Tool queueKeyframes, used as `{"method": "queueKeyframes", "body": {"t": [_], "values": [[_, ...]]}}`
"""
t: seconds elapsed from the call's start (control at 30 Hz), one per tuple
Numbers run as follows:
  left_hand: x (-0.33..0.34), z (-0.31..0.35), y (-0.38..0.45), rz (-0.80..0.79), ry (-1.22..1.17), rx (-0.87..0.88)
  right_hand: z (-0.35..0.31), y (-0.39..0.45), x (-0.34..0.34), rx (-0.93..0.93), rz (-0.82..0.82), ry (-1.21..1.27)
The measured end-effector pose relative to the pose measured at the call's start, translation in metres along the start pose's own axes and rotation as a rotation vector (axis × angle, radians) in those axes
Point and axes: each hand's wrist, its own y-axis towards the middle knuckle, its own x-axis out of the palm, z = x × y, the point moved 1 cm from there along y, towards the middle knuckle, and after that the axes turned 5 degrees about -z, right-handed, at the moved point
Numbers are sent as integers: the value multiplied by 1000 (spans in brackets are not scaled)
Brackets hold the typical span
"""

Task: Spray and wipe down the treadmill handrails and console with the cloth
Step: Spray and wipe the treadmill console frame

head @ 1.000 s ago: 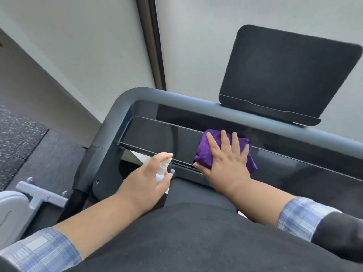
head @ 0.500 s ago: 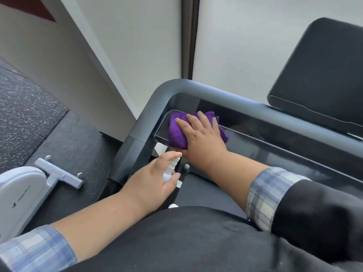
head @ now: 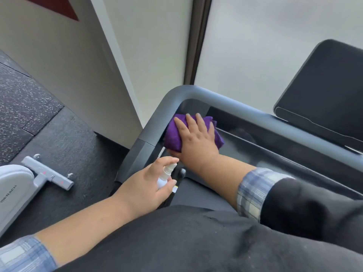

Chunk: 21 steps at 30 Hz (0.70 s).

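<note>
My right hand (head: 196,138) presses a folded purple cloth (head: 172,136) flat onto the glossy black console panel (head: 265,154) at its far left end, right beside the grey handrail's (head: 157,118) curved corner. Its fingers lie straight over the cloth. Below it, my left hand (head: 145,189) grips a small white spray bottle (head: 166,174), index finger resting on the nozzle top. The bottle's lower part is hidden in my palm. A black tablet holder (head: 324,85) rises above the rail at the right.
A white and grey machine (head: 13,193) with a foot bar (head: 49,175) stands on the dark speckled floor mat (head: 29,107) at left. Pale walls and a dark vertical strip (head: 198,40) rise behind the treadmill. My dark clothing fills the foreground.
My right hand has slid the purple cloth leftward along the console panel to its left corner. My left hand kept holding the spray bottle nearby. My view turned left.
</note>
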Motion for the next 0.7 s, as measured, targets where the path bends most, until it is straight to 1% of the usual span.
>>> {"method": "queueKeyframes", "body": {"t": [0.1, 0.2, 0.3, 0.37, 0.43, 0.5, 0.63, 0.7], "values": [[1, -1, 2, -5, 4, 14, -1, 5, -1, -27, -8, 18], [2, 0, 6, 17, -3, 53, 30, -26, 0, -38, 9, 22], [5, -3, 8, 10, -16, 84, 68, -70, 1, 77, 39, 36], [6, -6, 7, 9, -30, 90, 78, -86, 1, 137, 28, 36], [6, -7, 8, 12, -28, 91, 71, -84, 0, 174, 8, 3], [4, -2, 11, 13, -12, 99, 52, -67, -1, 171, -6, -19], [5, 12, 16, 25, -23, 118, 3, -11, -3, 26, -81, -26], [10, 16, 19, 47, -28, 119, -7, 5, -7, -24, -98, -41]]}}
